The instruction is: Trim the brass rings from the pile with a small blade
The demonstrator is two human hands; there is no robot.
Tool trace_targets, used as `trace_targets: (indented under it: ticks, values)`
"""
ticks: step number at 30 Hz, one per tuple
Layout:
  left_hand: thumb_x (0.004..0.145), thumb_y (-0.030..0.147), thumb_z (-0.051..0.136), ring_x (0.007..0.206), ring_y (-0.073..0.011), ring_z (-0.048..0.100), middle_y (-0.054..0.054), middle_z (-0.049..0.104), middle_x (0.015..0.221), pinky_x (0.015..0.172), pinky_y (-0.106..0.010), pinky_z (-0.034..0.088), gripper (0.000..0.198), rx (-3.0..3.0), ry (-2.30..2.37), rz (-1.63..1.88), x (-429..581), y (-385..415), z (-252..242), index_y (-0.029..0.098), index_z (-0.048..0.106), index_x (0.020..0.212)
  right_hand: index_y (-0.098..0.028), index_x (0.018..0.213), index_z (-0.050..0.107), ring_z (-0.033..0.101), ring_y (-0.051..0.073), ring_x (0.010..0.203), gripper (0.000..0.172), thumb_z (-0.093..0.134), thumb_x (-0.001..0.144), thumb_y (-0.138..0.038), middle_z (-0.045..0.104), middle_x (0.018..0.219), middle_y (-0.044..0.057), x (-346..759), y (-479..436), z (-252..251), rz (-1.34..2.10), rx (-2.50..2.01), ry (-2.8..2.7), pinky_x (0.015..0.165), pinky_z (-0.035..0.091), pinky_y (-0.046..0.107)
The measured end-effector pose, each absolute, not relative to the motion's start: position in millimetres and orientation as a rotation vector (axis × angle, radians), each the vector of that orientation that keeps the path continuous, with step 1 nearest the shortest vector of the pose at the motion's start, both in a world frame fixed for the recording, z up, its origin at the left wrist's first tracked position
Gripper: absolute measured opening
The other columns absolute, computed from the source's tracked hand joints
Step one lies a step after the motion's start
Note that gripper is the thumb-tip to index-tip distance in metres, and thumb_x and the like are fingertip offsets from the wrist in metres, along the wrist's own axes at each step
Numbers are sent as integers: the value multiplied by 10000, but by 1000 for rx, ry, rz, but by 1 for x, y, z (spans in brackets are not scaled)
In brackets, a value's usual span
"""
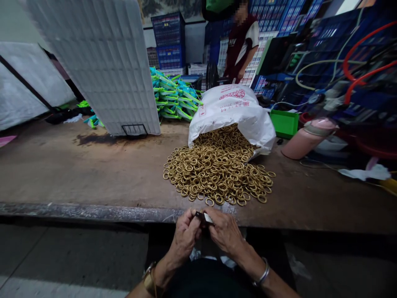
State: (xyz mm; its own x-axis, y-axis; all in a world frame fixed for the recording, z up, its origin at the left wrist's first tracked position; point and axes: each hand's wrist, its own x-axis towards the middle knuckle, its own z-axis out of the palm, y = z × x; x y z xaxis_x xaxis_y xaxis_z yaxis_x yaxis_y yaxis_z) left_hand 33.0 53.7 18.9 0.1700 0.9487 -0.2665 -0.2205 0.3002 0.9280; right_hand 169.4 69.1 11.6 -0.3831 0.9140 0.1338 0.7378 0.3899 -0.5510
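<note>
Pinching the small dark-and-white piece (203, 217) at the near edge of the surface (124, 174), the left hand (185, 232) and right hand (227, 234) would do best with a steady, close grip. Working short of the gold-coloured rings (217, 171), just beyond, should avoid scattering them.

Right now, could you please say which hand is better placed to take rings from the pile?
Probably the right hand: it aligns better with the middle of the pile than the left hand, though both hold a dark piece.

Dim light leaves the floor (74, 256) partly shadowed, with side edges stretched
</note>
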Motion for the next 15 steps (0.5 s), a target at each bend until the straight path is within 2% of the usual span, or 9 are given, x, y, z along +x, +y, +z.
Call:
trace_targets:
  ticks: [3, 9, 15]
  values:
    - [755, 494, 532, 445, -42, 254, 74, 351, 550, 430, -177, 222, 341, 917, 1052, 1023, 32, 54, 14, 174, 426, 703, -201, 809, 507, 582, 152, 674, 250, 353, 683, -50, 620, 723, 17, 169, 69, 12, 546, -1429, -2257, 592, 353, 232]
    - [806, 428, 491, 575, -83, 356, 34, 411, 640, 554, -198, 325, 282, 1065, 1086, 1078, 31, 51, 5, 164, 468, 710, -207, 799, 507, 573, 150, 638, 231, 356, 709, -57, 625, 704, 13, 169, 69, 12, 506, -1443, -2265, 568, 327, 237]
    - [831, 397, 454, 618, -104, 392, 19, 449, 669, 591, -215, 339, 264, 1182, 1113, 1050, 29, 49, 13, 162, 487, 716, -198, 805, 509, 567, 150, 628, 213, 370, 713, -67, 628, 701, 17, 169, 69, 14, 542, -1457, -2288, 554, 306, 240]
